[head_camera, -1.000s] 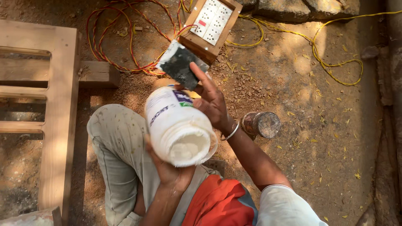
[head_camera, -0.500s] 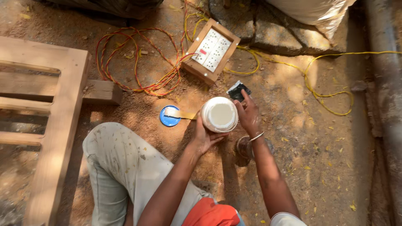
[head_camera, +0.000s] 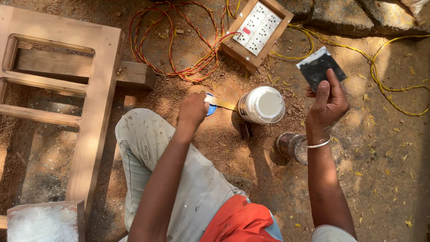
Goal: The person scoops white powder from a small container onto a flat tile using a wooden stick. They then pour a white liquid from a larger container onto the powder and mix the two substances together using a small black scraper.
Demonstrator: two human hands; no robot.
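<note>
Along the left edge a pale wooden frame with open rectangular panels is lying flat on the sawdust-strewn dirt floor, propped on one short dark wooden block. In the bottom left corner one wooden-edged box holding white powder is being cut off by the picture's edge, so its full shape is hard to make out.

The person is crouching, one knee in light paint-flecked trousers showing. The left hand is closing down over one round blue lid, fingers curled together around what seems to be a thin yellowish stick poking out to the right; most of the lid is hiding under the knuckles, and how firmly the stick is gripped I cannot tell.

Just beside that, one white plastic jar with an open mouth is standing upright on the floor. Above it one wooden switchboard with white sockets is resting tilted, with a tangle of red and yellow cable trailing from it.

Further right, one clear glass jar is lying partly behind the right wrist. The right hand is raised, thumb and fingers clamping on one dark square scraper sheet. One yellow cord is looping away at the far right.
</note>
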